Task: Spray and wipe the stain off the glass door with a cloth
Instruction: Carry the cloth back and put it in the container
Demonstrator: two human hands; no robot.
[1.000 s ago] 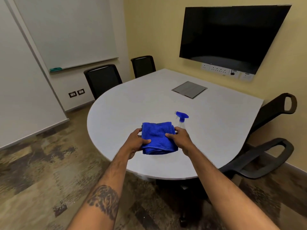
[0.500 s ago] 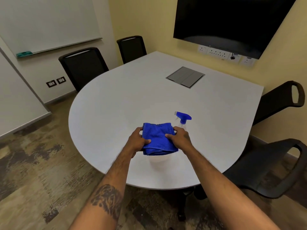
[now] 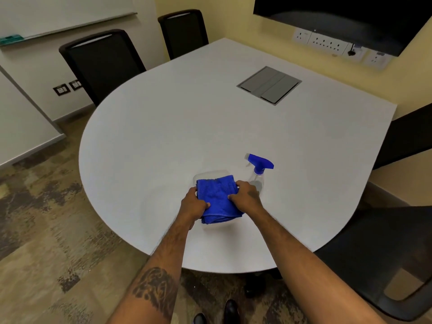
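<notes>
Far left: a whiteboard ledge (image 3: 70, 22) along the pale wall, with a teal eraser (image 3: 10, 39) resting on it. Below, two dark switch plates (image 3: 67, 87) on the wall, and a patterned brown and grey carpet (image 3: 42, 230) across the floor. Next along, two black chairs: the nearer chair (image 3: 102, 64) pushed up to the table's curved edge, the farther chair (image 3: 184, 31) at the back by the yellow wall.

In the middle, a white table (image 3: 175, 127), rounded at the near and left side, straight along the right. Bare over most of its top. On the near part, a folded blue cloth (image 3: 218, 197) sitting in a clear shallow container (image 3: 210, 175) whose rim shows behind and in front of it. Left hand (image 3: 192, 205) closed on the cloth's left edge, thumb over the top; right hand (image 3: 246, 197) clamped on the right edge, fingers curled over the fabric. Just beside the right hand, touching or nearly so, a clear spray bottle (image 3: 257, 174) standing upright with a blue trigger head, nozzle pointing left.

Farther right, a grey cable hatch (image 3: 268, 85) set flush in the tabletop. Above, a row of wall sockets (image 3: 327, 42) beneath a dark wall screen (image 3: 350, 12). At the right edge, more black chairs (image 3: 385, 253) against the table.
</notes>
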